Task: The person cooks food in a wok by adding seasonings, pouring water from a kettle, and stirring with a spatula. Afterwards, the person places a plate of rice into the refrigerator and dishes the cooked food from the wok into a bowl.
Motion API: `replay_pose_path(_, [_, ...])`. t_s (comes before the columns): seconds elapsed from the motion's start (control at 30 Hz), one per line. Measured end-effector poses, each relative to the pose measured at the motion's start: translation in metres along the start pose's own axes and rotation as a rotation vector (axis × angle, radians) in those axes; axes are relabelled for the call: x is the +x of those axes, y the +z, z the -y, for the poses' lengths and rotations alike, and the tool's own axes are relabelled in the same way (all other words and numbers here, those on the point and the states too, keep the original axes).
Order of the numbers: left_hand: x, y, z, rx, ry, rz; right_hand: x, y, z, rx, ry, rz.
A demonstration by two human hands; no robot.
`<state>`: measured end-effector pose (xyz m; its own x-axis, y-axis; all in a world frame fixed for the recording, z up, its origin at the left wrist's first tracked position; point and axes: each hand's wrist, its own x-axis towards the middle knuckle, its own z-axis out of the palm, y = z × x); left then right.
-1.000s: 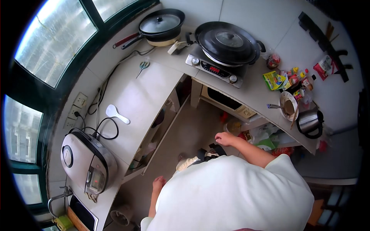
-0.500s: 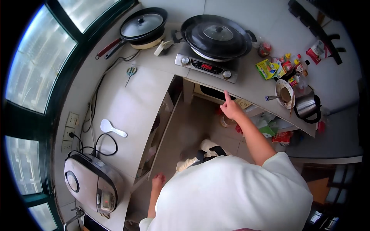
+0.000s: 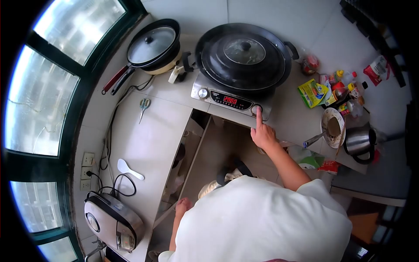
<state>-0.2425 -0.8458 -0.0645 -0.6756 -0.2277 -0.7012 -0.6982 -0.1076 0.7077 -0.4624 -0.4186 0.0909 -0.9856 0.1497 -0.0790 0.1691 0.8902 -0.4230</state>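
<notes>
My right hand [image 3: 264, 132] has its index finger stretched out, the tip at the right knob [image 3: 256, 108] of the induction cooker [image 3: 231, 102]. The other fingers are curled, with nothing visible in them. Red digits glow on the cooker's panel. A large black wok [image 3: 283, 72] stands on the cooker under a dark lid with a glass centre [image 3: 244, 50]. My left hand [image 3: 183, 204] hangs low beside the left counter's edge, fingers curled; whether it holds anything is too small to tell.
A lidded pan [image 3: 152, 46] stands at the back left. Scissors [image 3: 144, 108], a white rice paddle [image 3: 130, 169] and a rice cooker [image 3: 114, 222] are on the left counter [image 3: 148, 144]. Seasoning packets [image 3: 312, 92], a bowl [image 3: 333, 126] and a kettle [image 3: 360, 140] stand right.
My right hand has moved up and forward, its index finger extended and now reaching the cooker's right knob. The view has shifted closer to the cooker. My left hand stays low.
</notes>
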Motion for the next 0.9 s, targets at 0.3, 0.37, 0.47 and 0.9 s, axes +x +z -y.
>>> replay_pose_path(0.3, [0.013, 0.059, -0.067, 0.053, -0.017, 0.073, 0.006, -0.003, -0.01, -0.018, 0.016, 0.109])
replay_pose_path(0.37, [0.022, 0.058, -0.073, 0.091, 0.016, 0.13, 0.005, -0.002, -0.009, -0.069, 0.016, 0.093])
replay_pose_path(0.47, [0.026, 0.059, -0.097, 0.109, 0.038, 0.169, 0.006, -0.004, -0.006, -0.076, 0.024, 0.113])
replay_pose_path(0.9, [0.017, 0.056, -0.151, 0.147, 0.278, 0.228, 0.029, -0.164, 0.097, 0.205, -0.509, -0.33])
